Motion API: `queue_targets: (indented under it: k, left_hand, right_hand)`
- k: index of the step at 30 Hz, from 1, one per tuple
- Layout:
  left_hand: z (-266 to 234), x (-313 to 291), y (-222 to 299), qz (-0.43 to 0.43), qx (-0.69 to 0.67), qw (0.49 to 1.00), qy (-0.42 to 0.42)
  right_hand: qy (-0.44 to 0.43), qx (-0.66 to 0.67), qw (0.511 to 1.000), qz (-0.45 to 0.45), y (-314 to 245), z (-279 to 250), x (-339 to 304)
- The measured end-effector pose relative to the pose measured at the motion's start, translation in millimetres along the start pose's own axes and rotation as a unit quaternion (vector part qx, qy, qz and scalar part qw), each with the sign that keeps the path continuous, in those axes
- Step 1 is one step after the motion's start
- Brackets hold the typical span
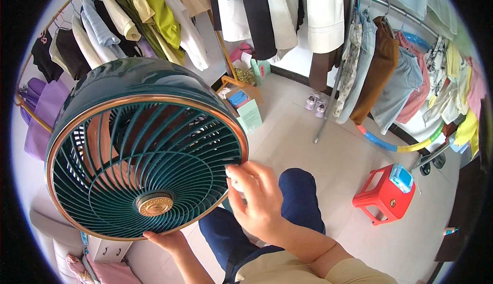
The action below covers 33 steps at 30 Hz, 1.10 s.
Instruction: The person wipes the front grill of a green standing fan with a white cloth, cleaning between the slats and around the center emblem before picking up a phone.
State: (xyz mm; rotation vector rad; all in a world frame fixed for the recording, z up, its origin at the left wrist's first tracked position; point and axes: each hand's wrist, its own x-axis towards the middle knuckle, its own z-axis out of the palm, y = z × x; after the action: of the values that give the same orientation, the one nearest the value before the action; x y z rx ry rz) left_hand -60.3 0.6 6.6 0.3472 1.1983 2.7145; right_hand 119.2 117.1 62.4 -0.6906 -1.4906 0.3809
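While hanging clothes (167,24) fill your surroundings from ten to three o'clock, the dark green fan (149,152) sits at nine o'clock, its copper-rimmed grille turned toward you. At four o'clock, a red stool (381,197) stands on the floor (280,153). Your right hand (257,197) is by the fan's rim at about four o'clock; your left hand (168,241) holds that rim at six, thumb in front, the other fingers hidden behind. A blue pack (402,178) lies on the stool. Pale shoes (315,104) sit toward two o'clock. Your right fingers close around a small white piece (236,184), its kind unclear.
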Motion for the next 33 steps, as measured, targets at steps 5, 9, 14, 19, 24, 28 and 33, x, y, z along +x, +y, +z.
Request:
queue_targets:
  k: [5, 9, 14, 19, 24, 28, 33]
  left_hand:
    - [1, -1, -1, -0.012, -0.002, 1.000, -0.006]
    - [0, 0, -2, 0.002, 0.008, 1.000, -0.001]
    - [-18, 2, -7, 0.012, 0.009, 1.000, -0.023]
    - [-10, 0, -2, 0.009, 0.012, 1.000, -0.027]
    - [-31, 11, -8, 0.009, -0.009, 0.988, -0.153]
    - [-32, 10, -6, 0.008, -0.014, 0.982, -0.189]
    - [-32, 9, -8, -0.009, -0.009, 0.992, -0.127]
  right_hand:
    - [0.038, 0.084, 0.989, -0.114, -9, -3, 26]
    - [0.003, 0.040, 0.997, -0.066, 3, -2, 14]
    - [-0.099, 0.009, 0.995, 0.007, 9, -28, 7]
    - [-0.032, 0.401, 0.865, 0.299, 19, -46, 2]
    - [0.006, 0.537, 0.769, 0.346, 22, -48, 7]
    - [-0.012, 0.501, 0.809, 0.306, 22, -45, 2]
    - [0.001, 0.453, 0.848, 0.274, 13, -40, 7]
